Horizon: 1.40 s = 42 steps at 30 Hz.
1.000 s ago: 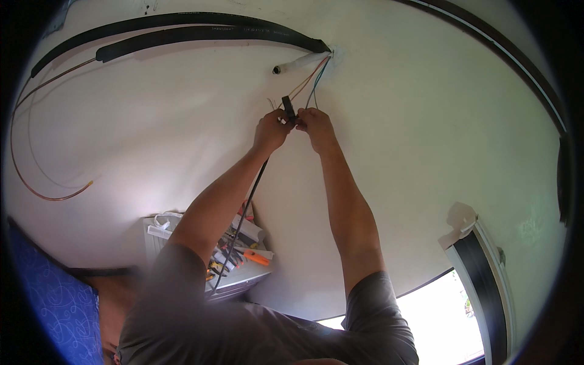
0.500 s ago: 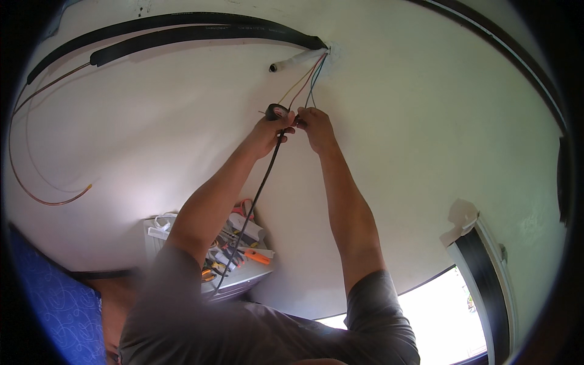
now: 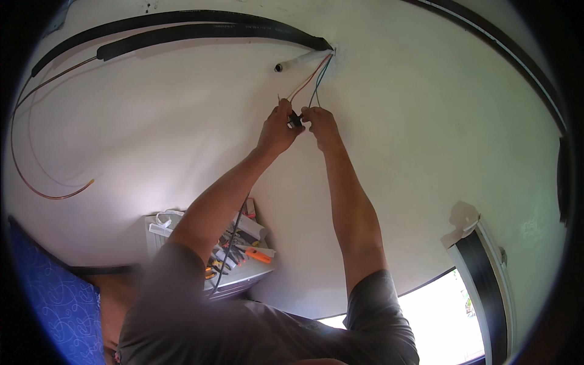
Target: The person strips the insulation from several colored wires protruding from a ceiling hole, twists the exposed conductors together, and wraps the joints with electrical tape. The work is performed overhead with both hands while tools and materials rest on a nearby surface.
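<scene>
Both hands raised to the wall, left hand (image 3: 277,129) and right hand (image 3: 319,123) — fingers pinched together on a small black connector (image 3: 295,119), coloured wires (image 3: 310,79) running up to the wall hole.

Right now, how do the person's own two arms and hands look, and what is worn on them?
Both forearms are bare. The left hand and the right hand wear no gloves; no watch or ring can be seen. Short grey T-shirt sleeves end above the elbows, loose and plain, without markings.
</scene>
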Available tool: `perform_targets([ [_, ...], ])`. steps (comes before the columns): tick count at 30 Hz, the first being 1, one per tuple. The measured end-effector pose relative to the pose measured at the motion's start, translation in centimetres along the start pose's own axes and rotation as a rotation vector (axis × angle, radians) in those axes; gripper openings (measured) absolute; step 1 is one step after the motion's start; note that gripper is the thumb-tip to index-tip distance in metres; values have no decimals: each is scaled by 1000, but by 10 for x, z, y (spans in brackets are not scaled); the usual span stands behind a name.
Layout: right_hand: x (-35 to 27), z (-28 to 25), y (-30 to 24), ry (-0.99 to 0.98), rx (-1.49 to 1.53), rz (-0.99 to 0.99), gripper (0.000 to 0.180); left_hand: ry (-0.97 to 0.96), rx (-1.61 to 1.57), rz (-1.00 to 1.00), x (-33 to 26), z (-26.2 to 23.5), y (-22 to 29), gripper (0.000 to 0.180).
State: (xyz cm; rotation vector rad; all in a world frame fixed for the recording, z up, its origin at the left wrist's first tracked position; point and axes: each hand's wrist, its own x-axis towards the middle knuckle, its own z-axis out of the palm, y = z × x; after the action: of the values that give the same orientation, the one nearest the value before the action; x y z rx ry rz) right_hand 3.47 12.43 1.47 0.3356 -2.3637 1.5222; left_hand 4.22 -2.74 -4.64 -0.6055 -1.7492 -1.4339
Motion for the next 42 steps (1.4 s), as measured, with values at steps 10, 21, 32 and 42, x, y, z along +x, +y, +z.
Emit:
perform_targets([
  [10, -10, 1, -1, -170, 318, 62, 18, -32, -63, -40, 4, -4, -11, 47],
  [21, -2, 16, 20, -63, 653, -17, 6, -62, -403, -485, 15, -13, -15, 15],
  [32, 2, -5, 24, -169, 632, -92, 4, -163, -471, -615, 13, -8, -3, 48],
  [42, -1, -2, 31, -36, 474, 61, 8, -244, -1095, -465, 3, -22, -17, 58],
])
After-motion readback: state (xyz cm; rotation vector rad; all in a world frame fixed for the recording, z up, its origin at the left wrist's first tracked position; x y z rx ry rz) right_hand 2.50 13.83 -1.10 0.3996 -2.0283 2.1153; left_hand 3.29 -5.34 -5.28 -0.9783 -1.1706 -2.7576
